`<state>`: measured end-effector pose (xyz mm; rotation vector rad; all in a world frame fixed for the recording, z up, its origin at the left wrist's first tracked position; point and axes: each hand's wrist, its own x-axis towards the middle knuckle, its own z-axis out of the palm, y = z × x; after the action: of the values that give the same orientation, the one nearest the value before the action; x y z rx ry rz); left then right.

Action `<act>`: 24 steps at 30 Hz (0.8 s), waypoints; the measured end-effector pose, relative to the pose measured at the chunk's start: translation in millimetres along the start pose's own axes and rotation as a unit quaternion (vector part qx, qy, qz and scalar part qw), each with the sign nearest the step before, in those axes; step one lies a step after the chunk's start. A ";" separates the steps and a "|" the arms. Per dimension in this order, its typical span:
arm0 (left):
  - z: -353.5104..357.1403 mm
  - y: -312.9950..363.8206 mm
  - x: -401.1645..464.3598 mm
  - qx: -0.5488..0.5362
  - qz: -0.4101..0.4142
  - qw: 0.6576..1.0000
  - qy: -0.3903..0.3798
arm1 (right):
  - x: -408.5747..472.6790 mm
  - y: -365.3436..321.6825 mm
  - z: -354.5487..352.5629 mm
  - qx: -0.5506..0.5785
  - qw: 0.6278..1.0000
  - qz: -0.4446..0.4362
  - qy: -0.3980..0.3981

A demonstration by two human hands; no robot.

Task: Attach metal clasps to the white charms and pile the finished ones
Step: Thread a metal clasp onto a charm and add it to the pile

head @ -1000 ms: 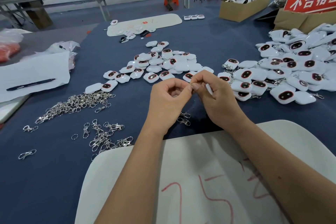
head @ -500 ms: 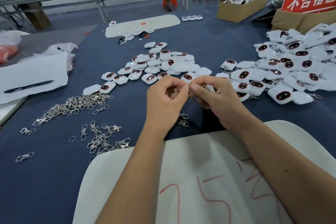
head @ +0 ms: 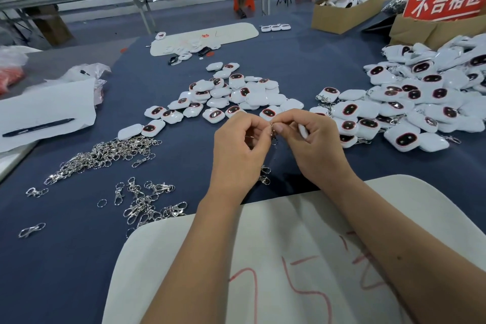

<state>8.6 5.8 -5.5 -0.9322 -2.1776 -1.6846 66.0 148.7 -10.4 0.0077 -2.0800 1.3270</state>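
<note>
At the bottom of the frame both forearms lie over a white foam board [head: 276,258] marked in red, and just above it, at mid-frame, the two hands meet over the blue table cover [head: 65,258]. The left hand [head: 236,155] has its fingers curled in, thumb and forefinger pinching a small metal clasp [head: 273,134] that hangs between the hands; the right hand [head: 315,150] pinches the same spot from the other side and also keeps a white charm [head: 303,131] tucked against its palm, only an edge of it showing. Whether the clasp's ring is already through the charm's loop cannot be told. To do this step well, I would hold the charm steady in the right hand, let the left do the threading, and tug lightly before letting go, as a half-seated ring would slip off in the heap. Loose clasps [head: 105,152] lie in the left middle of the frame. Beyond the hands, at upper centre, sit the plain charms [head: 231,97], seemingly without clasps; at the right edge rises the finished pile [head: 420,102], with rings visible among the charms, where this one should go.
</note>
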 end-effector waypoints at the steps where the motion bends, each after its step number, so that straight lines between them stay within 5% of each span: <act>1: 0.4 -0.8 -0.2 0.004 0.003 1.000 0.003 | -0.7 -1.2 0.4 -0.012 1.000 -0.009 0.008; 8: -3.4 -2.5 -0.7 0.034 0.022 0.999 -0.011 | 0.2 -4.9 -1.8 -0.104 0.991 -0.086 -0.001; 18: 3.0 -1.0 1.3 0.050 0.054 0.997 0.006 | 5.1 1.1 -4.2 0.053 0.993 0.086 -0.065; 24: 4.2 -1.3 0.9 0.062 0.058 0.996 0.007 | 3.2 -1.2 -2.6 -0.020 0.999 0.034 -0.029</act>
<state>8.0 9.8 -7.4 -0.9891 -2.1468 -1.4814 65.3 151.3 -7.0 -0.0429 -2.1736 1.3391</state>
